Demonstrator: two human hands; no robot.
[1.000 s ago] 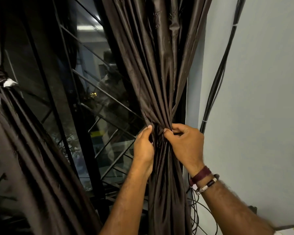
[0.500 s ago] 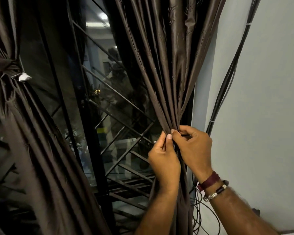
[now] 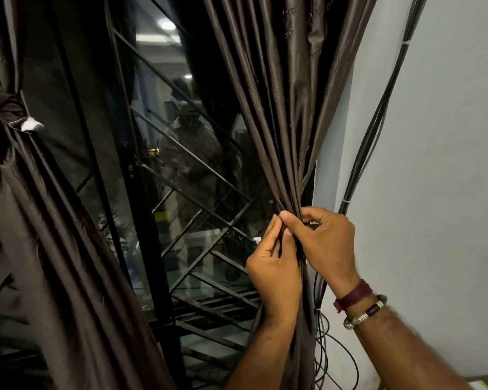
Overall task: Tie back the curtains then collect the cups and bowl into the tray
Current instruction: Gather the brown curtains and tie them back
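Note:
The right dark brown curtain [image 3: 290,108] hangs gathered into a tight bunch beside the wall. My left hand [image 3: 273,268] grips the bunch from the left, its fingers curled around the fabric. My right hand [image 3: 324,243] holds the same bunch from the right, thumb pressed across the front. A small white tab [image 3: 257,240] shows just left of my left hand. The left curtain [image 3: 54,249] is bound by a tie-back [image 3: 3,108] with a white tag. No cups, bowl or tray are in view.
Behind the curtains is a dark window [image 3: 164,170] with a diagonal metal grille, reflecting a person. Black cables [image 3: 369,136] run down the pale wall [image 3: 440,164] right of the curtain and coil near the floor.
My left hand has moved right and closed in against my right hand on the bunched right curtain. The camera has shifted, so the scene sits further right and the left tie-back is in fuller view.

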